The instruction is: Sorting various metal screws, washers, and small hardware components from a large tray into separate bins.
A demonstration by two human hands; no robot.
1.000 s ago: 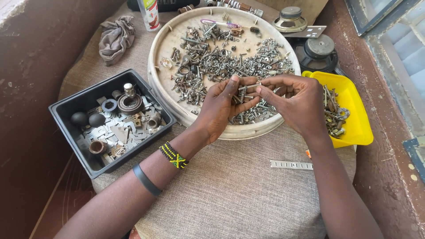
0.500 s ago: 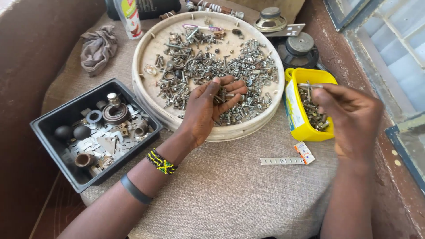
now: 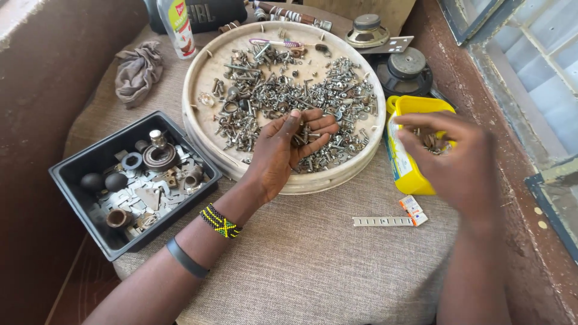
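Note:
A round cream tray (image 3: 205, 78) holds a heap of metal screws, nuts and bolts (image 3: 289, 96). My left hand (image 3: 289, 150) rests palm up over the tray's near edge, fingers curled around several small screws. My right hand (image 3: 448, 159) hovers over a yellow tub (image 3: 409, 174) of metal parts, to the right of the tray; it is blurred, fingers spread downward, and nothing shows between them.
A black bin (image 3: 90, 204) of washers, knobs and fittings sits at the left. A grey rag (image 3: 137, 71), a bottle (image 3: 177, 24) and two speaker drivers (image 3: 409, 69) stand at the back. A metal strip (image 3: 382, 221) lies on the cloth. A window ledge runs along the right.
My right hand left the tray, swung right to the yellow tub and now hangs over it. My left hand stayed cupped over the tray. The camera moved closer.

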